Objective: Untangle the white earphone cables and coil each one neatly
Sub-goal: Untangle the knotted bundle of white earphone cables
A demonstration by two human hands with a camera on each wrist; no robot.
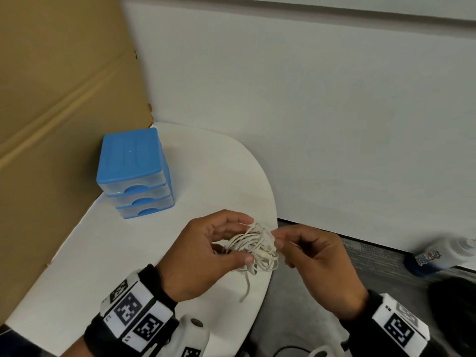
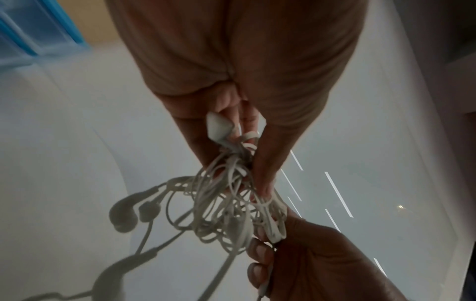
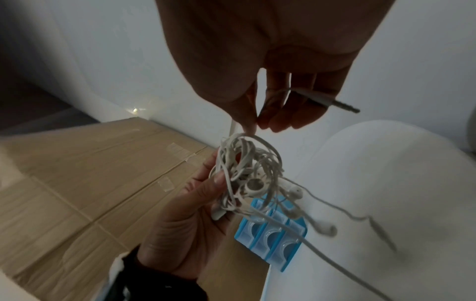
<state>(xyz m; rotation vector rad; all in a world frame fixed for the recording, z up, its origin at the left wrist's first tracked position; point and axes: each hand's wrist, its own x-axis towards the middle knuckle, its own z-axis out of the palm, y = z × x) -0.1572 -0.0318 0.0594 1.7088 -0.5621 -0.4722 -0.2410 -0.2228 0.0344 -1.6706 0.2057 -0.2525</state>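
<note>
A knot of white earphone cables (image 1: 253, 247) hangs just above the white table (image 1: 206, 176), near its right edge. My left hand (image 1: 239, 239) grips the bundle from the left, thumb underneath and fingers over the top. From the right, my right hand (image 1: 277, 239) pinches one strand at the bundle's upper edge. In the right wrist view the tangle (image 3: 247, 173) lies in the left palm, two earbuds (image 3: 296, 192) dangle from it, and a jack plug (image 3: 342, 106) sticks out past my right fingers. In the left wrist view the tangle (image 2: 231, 203) hangs between both hands.
A blue three-drawer box (image 1: 134, 173) stands at the table's back left, against a big cardboard sheet (image 1: 51, 99). The table's rounded edge (image 1: 273, 202) drops to grey floor on the right, where a bottle (image 1: 443, 253) lies by the wall.
</note>
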